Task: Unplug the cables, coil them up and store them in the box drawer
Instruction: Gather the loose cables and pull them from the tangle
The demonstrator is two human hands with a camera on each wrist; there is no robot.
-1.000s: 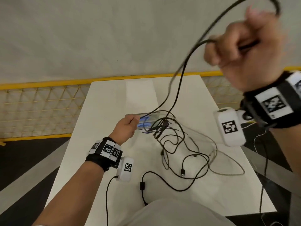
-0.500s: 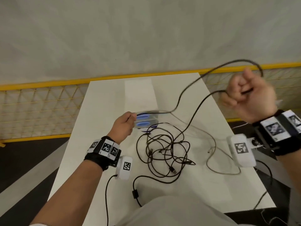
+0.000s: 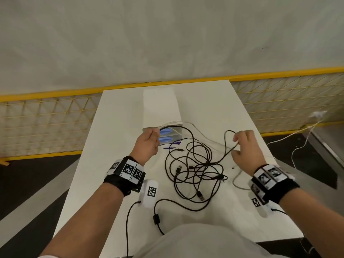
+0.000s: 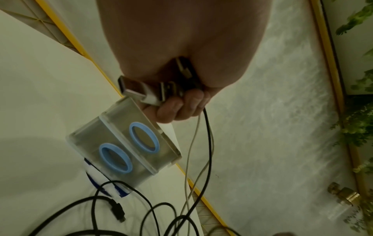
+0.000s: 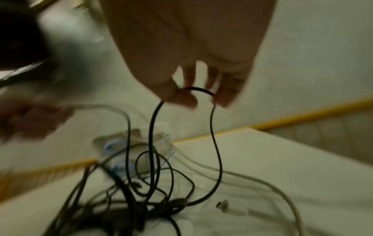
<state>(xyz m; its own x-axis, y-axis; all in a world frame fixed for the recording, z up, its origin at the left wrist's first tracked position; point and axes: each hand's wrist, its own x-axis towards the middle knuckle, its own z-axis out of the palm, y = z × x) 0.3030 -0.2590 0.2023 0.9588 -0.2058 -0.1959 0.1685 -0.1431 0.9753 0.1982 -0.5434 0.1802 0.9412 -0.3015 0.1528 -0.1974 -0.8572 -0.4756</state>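
My left hand point(image 3: 147, 144) grips several plugs point(image 4: 161, 89), my right hand point(image 3: 245, 148) pinches a black cable point(image 3: 228, 146); pulling could tighten the tangle point(image 3: 195, 170).

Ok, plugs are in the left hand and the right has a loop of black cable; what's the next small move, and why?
Probably carry the loop in the right hand across to the left hand, which already grips the USB plugs. That would start the coil while the black cable hangs free above the tangle on the table.

Even head view; dim wrist views (right one motion-blurred), edges warped.
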